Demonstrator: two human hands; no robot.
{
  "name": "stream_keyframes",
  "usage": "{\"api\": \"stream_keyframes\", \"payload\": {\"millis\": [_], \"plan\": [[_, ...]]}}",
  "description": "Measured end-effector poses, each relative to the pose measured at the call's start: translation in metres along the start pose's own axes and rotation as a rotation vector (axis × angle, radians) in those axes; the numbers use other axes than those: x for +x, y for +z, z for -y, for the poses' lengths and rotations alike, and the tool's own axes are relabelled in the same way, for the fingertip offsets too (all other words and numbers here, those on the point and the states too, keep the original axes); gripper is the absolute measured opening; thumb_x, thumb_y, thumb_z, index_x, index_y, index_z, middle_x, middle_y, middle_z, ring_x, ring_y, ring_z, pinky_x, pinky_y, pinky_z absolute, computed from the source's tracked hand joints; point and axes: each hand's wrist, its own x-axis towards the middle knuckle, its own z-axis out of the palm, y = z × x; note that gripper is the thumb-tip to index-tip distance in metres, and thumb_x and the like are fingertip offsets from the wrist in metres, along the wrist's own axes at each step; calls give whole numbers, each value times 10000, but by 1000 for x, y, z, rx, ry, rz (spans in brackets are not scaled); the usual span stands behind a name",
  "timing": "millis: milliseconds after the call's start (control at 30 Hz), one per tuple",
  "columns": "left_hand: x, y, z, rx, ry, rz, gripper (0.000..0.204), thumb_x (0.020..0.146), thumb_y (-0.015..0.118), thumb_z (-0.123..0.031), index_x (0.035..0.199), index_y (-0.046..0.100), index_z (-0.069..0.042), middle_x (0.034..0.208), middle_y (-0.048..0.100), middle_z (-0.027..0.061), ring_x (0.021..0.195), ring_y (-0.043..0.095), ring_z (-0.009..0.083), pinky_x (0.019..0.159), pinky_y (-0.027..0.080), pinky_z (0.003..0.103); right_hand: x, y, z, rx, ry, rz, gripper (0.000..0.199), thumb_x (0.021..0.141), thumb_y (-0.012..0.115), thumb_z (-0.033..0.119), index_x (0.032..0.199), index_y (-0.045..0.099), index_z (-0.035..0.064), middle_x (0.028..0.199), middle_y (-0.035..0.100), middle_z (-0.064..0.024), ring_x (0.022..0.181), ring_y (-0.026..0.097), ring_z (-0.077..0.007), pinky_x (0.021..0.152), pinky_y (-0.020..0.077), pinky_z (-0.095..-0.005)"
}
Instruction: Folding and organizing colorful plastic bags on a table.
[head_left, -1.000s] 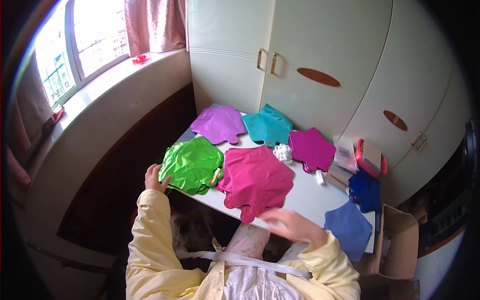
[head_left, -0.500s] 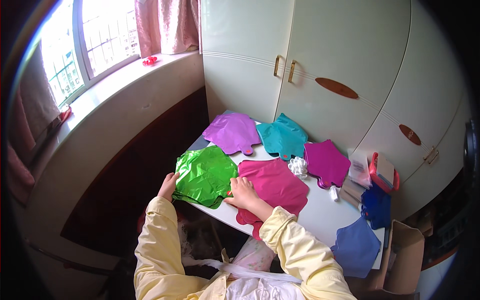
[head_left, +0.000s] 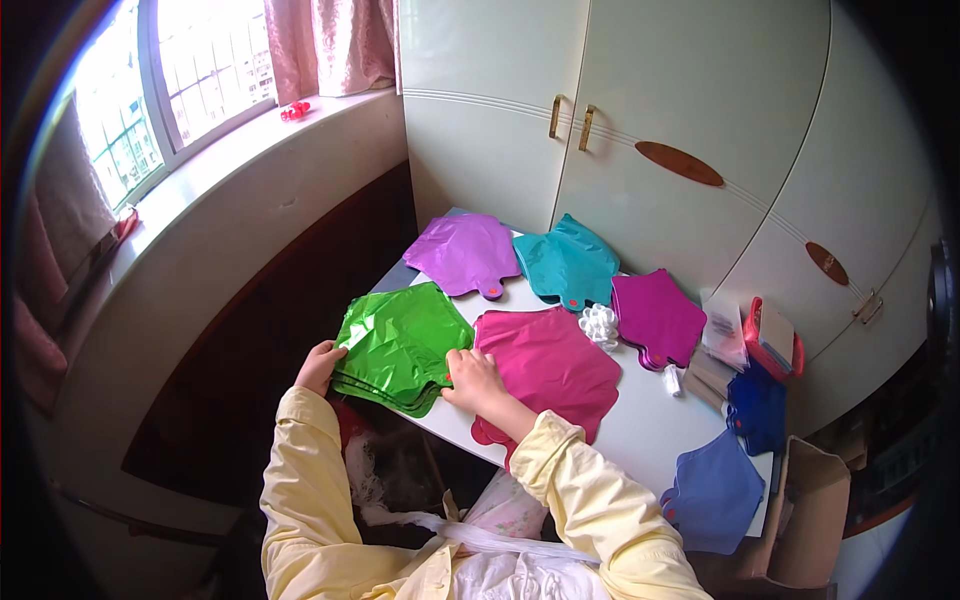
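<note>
A stack of flat green foil balloons [head_left: 400,340] lies at the left front of the white table, its lower layers fanned out along the near edge. My left hand [head_left: 320,366] grips the stack's left edge between thumb and fingers. At the opposite side, my right hand [head_left: 474,382] pinches the stack near its red-marked tab, with some fingertips hidden. Directly right of it, partly under my right wrist, rests a pile of deep pink foil balloons [head_left: 550,365]. Behind these are flat piles of purple foil balloons [head_left: 462,252] and teal foil balloons [head_left: 568,262].
Magenta foil balloons [head_left: 657,315] lie beside a white ribbon bundle [head_left: 599,326] and a small white roll [head_left: 671,381]. Dark blue [head_left: 756,412] and light blue foil balloons [head_left: 712,495] sit at the right edge, near a red container [head_left: 770,335] and an open cardboard box [head_left: 808,510]. Cupboards [head_left: 690,90] stand behind.
Both hands have shifted slightly left with the green stack, whose near-left layers now show spread apart. The green top sheet looks flatter. The whole view has tilted a little.
</note>
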Motion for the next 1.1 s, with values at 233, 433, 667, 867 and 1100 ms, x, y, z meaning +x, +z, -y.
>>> {"api": "stream_keyframes", "payload": {"millis": [233,433,667,867,1100], "plan": [[-24,0,-4,-275,35,43,202,890,507,-160,1031,566,-29,905,631,53,751,607,153,676,491,274,-17,0,24,-73,-48,-43,388,639,693,292,921,530,80,856,569,-68,889,541,-230,741,402,-391],[-28,-4,45,-791,50,116,297,929,439,-278,1094,566,-65,1041,630,51,959,588,187,840,460,314,3,-20,11,10,-16,108,489,730,632,437,1001,521,45,992,563,-141,989,522,-292,842,403,-416],[-28,22,61,-810,117,-91,256,921,443,-133,1165,494,-72,1095,582,54,1002,552,204,898,432,360,67,-18,-25,83,156,58,475,818,568,427,1120,530,62,1162,492,-158,1105,479,-302,916,410,-427],[-31,21,48,-653,161,-100,218,918,420,-67,1123,492,-49,1036,584,66,932,573,183,816,479,333,92,-5,-23,108,-5,124,504,862,482,405,1306,443,171,1429,315,-94,1299,329,-269,1070,252,-411],[-32,10,50,-583,198,-70,250,902,470,-52,1150,479,-82,1066,573,55,954,568,186,820,484,355,103,21,-22,-29,-159,145,347,791,543,251,1099,560,92,1172,535,-172,1089,511,-312,909,431,-406]]}}
